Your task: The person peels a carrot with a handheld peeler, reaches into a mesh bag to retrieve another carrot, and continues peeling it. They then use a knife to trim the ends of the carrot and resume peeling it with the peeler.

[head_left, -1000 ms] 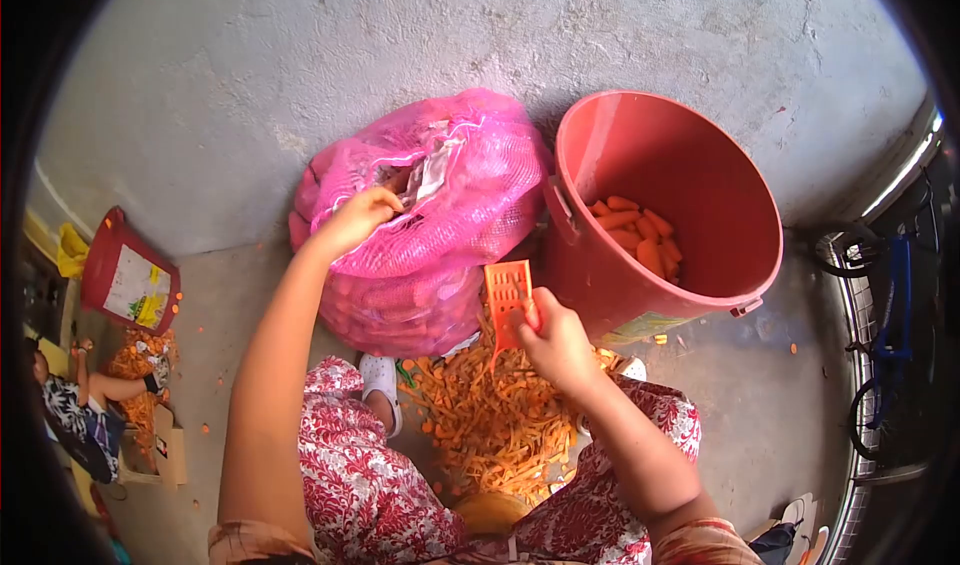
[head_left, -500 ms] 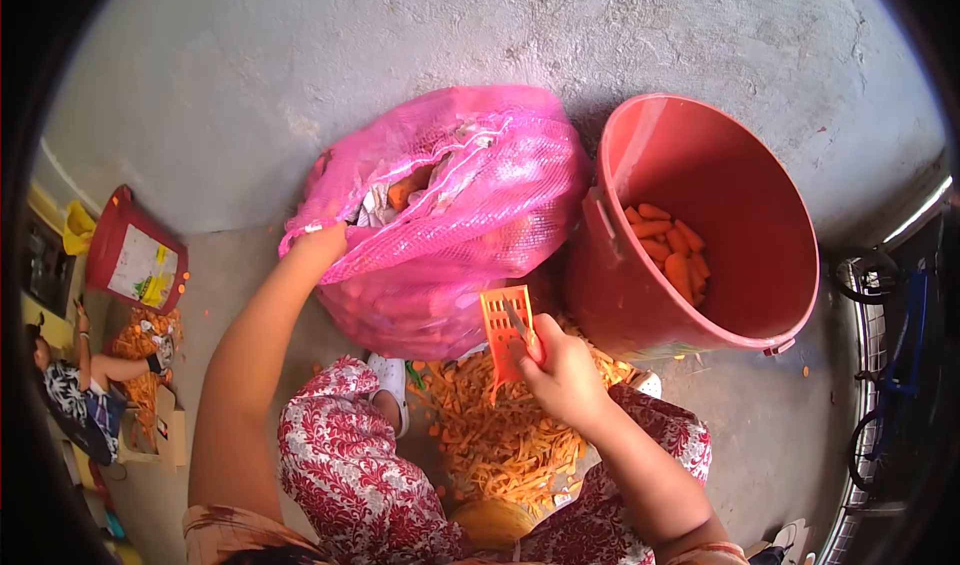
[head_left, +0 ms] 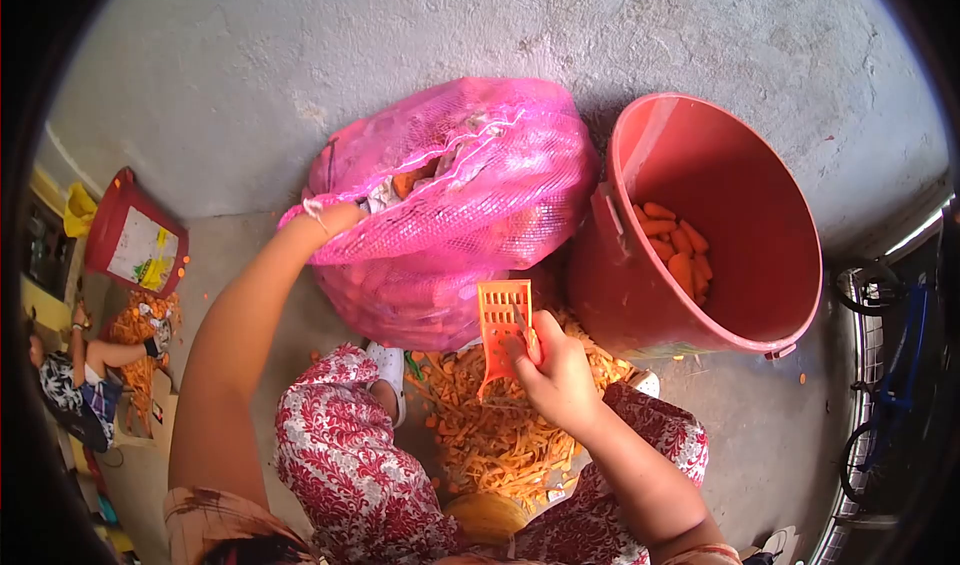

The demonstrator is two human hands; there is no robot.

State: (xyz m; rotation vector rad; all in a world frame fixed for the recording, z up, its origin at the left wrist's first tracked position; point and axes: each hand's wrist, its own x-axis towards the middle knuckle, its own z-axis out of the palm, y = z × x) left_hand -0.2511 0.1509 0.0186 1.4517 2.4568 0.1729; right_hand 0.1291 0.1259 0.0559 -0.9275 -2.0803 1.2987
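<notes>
My left hand (head_left: 338,221) reaches into the opening of a pink mesh sack (head_left: 530,200), its fingers hidden inside. An orange carrot (head_left: 405,182) shows through the gap beside some pale crumpled material. My right hand (head_left: 562,377) is closed around an orange plastic grater (head_left: 495,343) with slots and holes, together with a small knife (head_left: 533,345) whose dark blade lies over it. Below that hand a pile of carrot peelings (head_left: 490,455) covers the floor between my feet. Several peeled carrots (head_left: 682,265) lie at the bottom of a large red bucket (head_left: 625,300) on the right.
A rough grey wall (head_left: 400,35) stands behind the sack. At far left, a person (head_left: 85,385) sits near another red bucket (head_left: 115,235) and more peelings (head_left: 135,320). A blue bicycle (head_left: 900,350) stands at the right edge.
My left hand has pushed deeper into the sack, and its fingers have gone out of sight. My right hand has shifted slightly, still holding the grater and knife.
</notes>
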